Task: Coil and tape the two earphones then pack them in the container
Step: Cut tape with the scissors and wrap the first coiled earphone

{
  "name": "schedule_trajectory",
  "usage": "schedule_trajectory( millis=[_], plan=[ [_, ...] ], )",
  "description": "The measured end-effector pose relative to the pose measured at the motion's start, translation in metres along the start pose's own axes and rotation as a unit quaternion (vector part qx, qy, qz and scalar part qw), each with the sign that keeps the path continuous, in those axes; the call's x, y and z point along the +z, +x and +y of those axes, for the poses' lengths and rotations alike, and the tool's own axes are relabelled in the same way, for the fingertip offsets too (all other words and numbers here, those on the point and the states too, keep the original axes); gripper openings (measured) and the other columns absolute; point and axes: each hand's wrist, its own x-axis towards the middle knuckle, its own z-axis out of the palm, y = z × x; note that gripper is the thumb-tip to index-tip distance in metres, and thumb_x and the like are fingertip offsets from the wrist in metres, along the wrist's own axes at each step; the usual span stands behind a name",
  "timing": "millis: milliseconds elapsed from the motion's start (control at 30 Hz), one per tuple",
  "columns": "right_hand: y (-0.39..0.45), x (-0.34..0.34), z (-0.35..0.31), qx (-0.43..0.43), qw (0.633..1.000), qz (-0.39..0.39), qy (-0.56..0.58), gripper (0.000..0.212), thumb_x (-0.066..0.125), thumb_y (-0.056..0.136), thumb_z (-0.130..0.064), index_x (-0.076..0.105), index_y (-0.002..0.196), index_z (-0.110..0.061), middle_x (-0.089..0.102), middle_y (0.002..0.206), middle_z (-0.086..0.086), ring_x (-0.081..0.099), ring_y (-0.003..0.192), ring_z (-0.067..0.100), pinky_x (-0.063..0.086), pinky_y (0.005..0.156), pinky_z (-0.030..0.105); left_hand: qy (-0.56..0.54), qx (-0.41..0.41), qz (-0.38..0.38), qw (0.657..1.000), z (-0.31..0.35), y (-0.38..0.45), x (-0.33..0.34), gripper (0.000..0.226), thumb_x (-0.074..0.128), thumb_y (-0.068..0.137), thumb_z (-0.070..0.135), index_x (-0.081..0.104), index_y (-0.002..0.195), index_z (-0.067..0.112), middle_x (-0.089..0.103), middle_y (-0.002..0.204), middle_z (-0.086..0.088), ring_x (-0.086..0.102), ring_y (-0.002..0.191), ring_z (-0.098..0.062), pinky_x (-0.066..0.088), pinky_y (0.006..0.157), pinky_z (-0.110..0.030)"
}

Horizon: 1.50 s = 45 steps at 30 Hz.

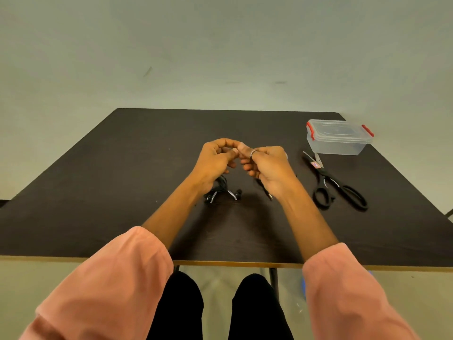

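Note:
My left hand point(217, 159) and my right hand point(268, 165) are raised over the middle of the table with their fingertips pinched together on a small translucent strip that looks like tape point(242, 146). Below my left hand a black earphone point(221, 190) lies on the table in a loose bundle, its two buds spread out towards me. The second earphone point(266, 191) lies under my right hand, and only a bit of cord and its plug show. The clear container point(339, 138) with red clips stands at the back right with its lid on.
Black-handled scissors point(339, 186) lie on the dark table point(110, 192) to the right of my hands, with the blades pointing at the container. The table's front edge runs just above my knees. A wall stands behind the table.

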Motion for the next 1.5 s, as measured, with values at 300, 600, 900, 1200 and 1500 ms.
schedule_trajectory(
  millis=[300,600,900,1200,1500],
  plan=[
    [0.013,0.032,0.003,0.089,0.991,-0.045,0.094,0.014,0.076,0.08,-0.019,0.068,0.084,-0.008,0.064,0.071,0.003,0.054,0.056,0.009,0.042,0.051,0.02,0.006,0.009,0.022,1.0,-0.01,-0.001,-0.03,0.021,0.06,0.092,0.008,0.068,0.107,0.02,0.063,0.074,0.002,0.059,0.064,-0.008,0.047,0.056,-0.021],
    [0.024,0.048,0.009,0.085,0.974,-0.03,0.208,0.005,0.067,0.086,-0.008,0.068,0.082,-0.01,0.071,0.076,0.003,0.062,0.063,0.011,0.042,0.057,0.022,-0.005,0.04,0.053,0.998,-0.014,0.002,-0.043,0.027,0.065,0.09,0.009,0.063,0.116,0.013,0.065,0.083,-0.006,0.059,0.06,-0.006,0.049,0.056,-0.016],
    [0.026,0.044,0.026,-0.039,0.995,0.054,0.071,0.004,0.063,0.09,-0.009,0.066,0.087,-0.009,0.072,0.081,0.002,0.062,0.063,0.004,0.043,0.052,0.014,0.264,0.005,0.066,0.962,-0.031,-0.004,-0.06,0.024,0.064,0.09,0.036,0.074,0.098,0.015,0.066,0.082,0.007,0.06,0.08,-0.006,0.048,0.074,-0.015],
    [0.02,0.052,0.035,-0.097,0.995,0.025,0.03,0.004,0.063,0.09,-0.008,0.066,0.092,-0.006,0.073,0.08,0.005,0.066,0.065,0.01,0.051,0.053,0.021,0.502,0.053,0.09,0.859,-0.039,-0.012,-0.04,0.022,0.062,0.091,0.025,0.073,0.101,0.009,0.061,0.102,-0.01,0.06,0.091,-0.027,0.048,0.071,-0.033],
    [0.02,0.051,0.032,-0.104,0.99,0.021,0.091,0.005,0.06,0.091,-0.003,0.062,0.096,-0.001,0.07,0.082,0.014,0.07,0.07,0.019,0.06,0.064,0.029,0.31,0.023,0.005,0.951,-0.032,0.005,-0.048,0.014,0.058,0.094,0.017,0.068,0.1,0.01,0.071,0.082,-0.002,0.064,0.073,-0.01,0.049,0.069,-0.02]
  ],
)
